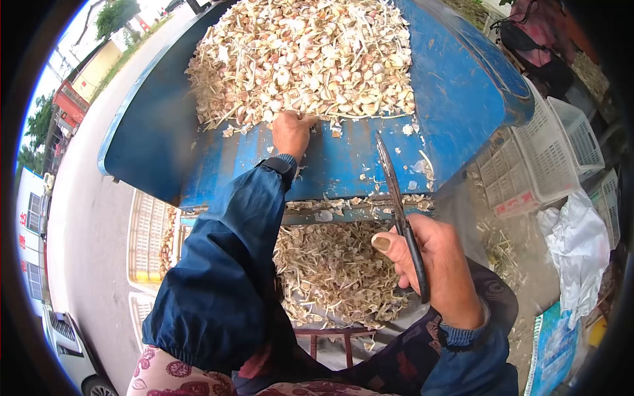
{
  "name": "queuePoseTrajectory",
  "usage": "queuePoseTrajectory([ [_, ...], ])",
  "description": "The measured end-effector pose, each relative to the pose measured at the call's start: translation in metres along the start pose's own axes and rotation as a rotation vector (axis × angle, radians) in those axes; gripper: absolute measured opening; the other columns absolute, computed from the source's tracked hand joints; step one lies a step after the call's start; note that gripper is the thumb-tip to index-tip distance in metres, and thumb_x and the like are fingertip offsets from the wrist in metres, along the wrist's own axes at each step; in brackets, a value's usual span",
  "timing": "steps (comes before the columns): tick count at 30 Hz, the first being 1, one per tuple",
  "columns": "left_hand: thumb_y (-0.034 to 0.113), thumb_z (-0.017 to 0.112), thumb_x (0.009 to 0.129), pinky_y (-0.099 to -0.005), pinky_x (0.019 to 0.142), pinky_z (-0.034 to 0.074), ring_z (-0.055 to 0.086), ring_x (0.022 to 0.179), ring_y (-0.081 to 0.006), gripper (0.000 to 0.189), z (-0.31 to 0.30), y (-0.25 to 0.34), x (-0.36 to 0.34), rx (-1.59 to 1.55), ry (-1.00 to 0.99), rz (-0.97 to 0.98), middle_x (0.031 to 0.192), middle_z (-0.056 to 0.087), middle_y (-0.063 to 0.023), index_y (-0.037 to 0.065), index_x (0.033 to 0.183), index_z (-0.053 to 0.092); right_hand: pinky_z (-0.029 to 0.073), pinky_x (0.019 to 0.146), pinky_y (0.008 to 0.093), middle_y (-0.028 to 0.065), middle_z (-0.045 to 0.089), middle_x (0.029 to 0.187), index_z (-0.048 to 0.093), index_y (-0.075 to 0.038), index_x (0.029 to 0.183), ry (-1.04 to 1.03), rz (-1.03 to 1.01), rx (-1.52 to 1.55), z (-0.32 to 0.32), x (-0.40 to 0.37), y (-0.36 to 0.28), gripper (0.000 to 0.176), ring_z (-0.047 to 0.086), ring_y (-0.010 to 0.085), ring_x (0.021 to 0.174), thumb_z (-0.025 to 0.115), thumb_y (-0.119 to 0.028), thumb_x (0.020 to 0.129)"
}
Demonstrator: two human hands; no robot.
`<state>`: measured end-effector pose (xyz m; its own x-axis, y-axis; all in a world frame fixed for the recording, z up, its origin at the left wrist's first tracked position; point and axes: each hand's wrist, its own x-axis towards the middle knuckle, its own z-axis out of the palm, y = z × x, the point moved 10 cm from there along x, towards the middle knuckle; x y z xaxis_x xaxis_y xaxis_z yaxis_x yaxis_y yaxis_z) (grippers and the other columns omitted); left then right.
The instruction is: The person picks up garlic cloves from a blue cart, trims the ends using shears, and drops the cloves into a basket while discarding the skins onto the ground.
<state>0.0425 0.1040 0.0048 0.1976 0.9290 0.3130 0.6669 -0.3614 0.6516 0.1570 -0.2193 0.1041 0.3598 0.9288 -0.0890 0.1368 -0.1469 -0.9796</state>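
Note:
A large heap of garlic cloves [310,63] with dry stalks and skins lies on a blue metal tray [456,72]. My left hand [290,134] touches the heap's near edge, its fingers curled down and partly hidden, its thumb pointing right; what they hold, if anything, does not show. Held in my right hand [439,264] is a pair of dark, worn scissors [391,177], blades close together and tips pointing up towards the tray. The handle lies across my palm, with the thumb at its left side.
Below the tray's front lip is a pile of garlic skins and stalks [343,270]. White plastic crates [528,158] stand at right, near a white plastic bag [578,251]. Another crate [142,237] with garlic sits at lower left. A car [69,350] is beside the road.

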Motion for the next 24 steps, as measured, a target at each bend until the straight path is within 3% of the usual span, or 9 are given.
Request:
queuePoseTrajectory([
  [5,0.028,0.076,0.069,-0.0426,0.069,0.051,0.067,0.074,-0.0345,0.03,0.01,0.017,-0.007,0.035,-0.113,0.072,0.077,0.068,-0.0201,0.001,0.08,0.071,0.036,0.043,0.0289,0.0066,0.053,0.052,0.059,0.005,0.072,-0.011,-0.021,-0.1,-0.005,0.0,0.003,0.032,0.044,0.0058,0.051,0.074,-0.019,0.086],
  [7,0.025,0.071,0.071,-0.0395,0.059,0.049,0.063,0.063,-0.0302,0.024,0.019,0.016,0.0,0.067,-0.119,0.313,0.072,0.066,-0.0167,0.002,0.077,0.069,0.036,0.044,0.0286,0.0062,0.052,0.052,0.059,0.005,0.072,-0.009,-0.015,-0.07,-0.006,-0.001,0.001,0.032,0.044,0.0056,0.051,0.074,-0.019,0.086],
  [9,0.021,0.067,0.073,-0.0348,0.051,0.044,0.057,0.054,-0.025,0.018,0.023,-0.024,0.015,-0.332,-0.291,0.082,0.067,0.063,-0.0122,0.003,0.074,0.066,0.035,0.044,0.0283,0.0055,0.052,0.052,0.059,0.004,0.072,-0.009,-0.001,-0.004,-0.007,-0.003,-0.001,0.032,0.043,0.0054,0.052,0.074,-0.02,0.086],
  [11,0.017,0.061,0.075,-0.0288,0.044,0.036,0.048,0.047,-0.0188,0.012,0.031,-0.052,-0.006,-1.135,-0.593,-0.668,0.064,0.057,-0.0066,0.006,0.073,0.062,0.035,0.044,0.0277,0.0046,0.051,0.052,0.059,0.004,0.072,-0.005,0.009,0.01,-0.009,-0.006,-0.002,0.032,0.043,0.005,0.052,0.074,-0.02,0.086],
  [12,0.011,0.055,0.078,-0.0235,0.042,0.027,0.038,0.046,-0.0126,0.004,0.023,-0.046,-0.005,-1.244,-0.613,-0.656,0.063,0.049,-0.0006,0.008,0.074,0.056,0.035,0.044,0.0274,0.0042,0.05,0.052,0.059,0.004,0.072,-0.004,0.012,0.016,-0.01,-0.006,-0.003,0.032,0.042,0.0048,0.052,0.074,-0.02,0.086],
  [15,0.001,0.051,0.082,-0.023,0.042,0.028,0.04,0.048,-0.0113,0.014,-0.007,-0.064,-0.007,-1.017,-0.33,-0.715,0.063,0.048,0.0038,0.01,0.076,0.062,0.034,0.044,0.0266,0.0035,0.05,0.052,0.058,0.004,0.072,-0.009,0.018,0.001,-0.011,-0.007,-0.002,0.031,0.042,0.0042,0.052,0.074,-0.019,0.086],
  [19,0.012,0.063,0.082,-0.0243,0.046,0.037,0.05,0.049,-0.0113,0.018,-0.018,-0.031,0.016,-0.451,-0.262,-0.117,0.059,0.059,-0.0018,-0.002,0.076,0.071,0.033,0.043,0.0269,0.0034,0.049,0.051,0.057,0.003,0.07,-0.009,0.026,-0.044,-0.011,-0.004,0.0,0.033,0.041,0.0041,0.052,0.074,-0.02,0.086],
  [20,0.016,0.069,0.078,-0.0298,0.05,0.043,0.054,0.048,-0.0166,0.02,-0.026,-0.018,0.02,-0.309,-0.074,0.101,0.056,0.062,-0.0068,-0.003,0.071,0.071,0.033,0.043,0.0271,0.0035,0.049,0.051,0.057,0.003,0.07,-0.007,0.028,-0.05,-0.011,-0.004,0.0,0.033,0.041,0.0041,0.052,0.074,-0.02,0.085],
  [24,0.014,0.07,0.075,-0.0389,0.056,0.048,0.058,0.052,-0.0282,0.016,-0.016,0.009,0.025,0.024,-0.04,0.358,0.063,0.064,-0.0184,-0.002,0.074,0.071,0.033,0.043,0.0279,0.0036,0.048,0.05,0.057,0.003,0.068,-0.006,0.019,-0.04,-0.008,-0.001,0.001,0.034,0.04,0.0043,0.051,0.075,-0.02,0.085],
])
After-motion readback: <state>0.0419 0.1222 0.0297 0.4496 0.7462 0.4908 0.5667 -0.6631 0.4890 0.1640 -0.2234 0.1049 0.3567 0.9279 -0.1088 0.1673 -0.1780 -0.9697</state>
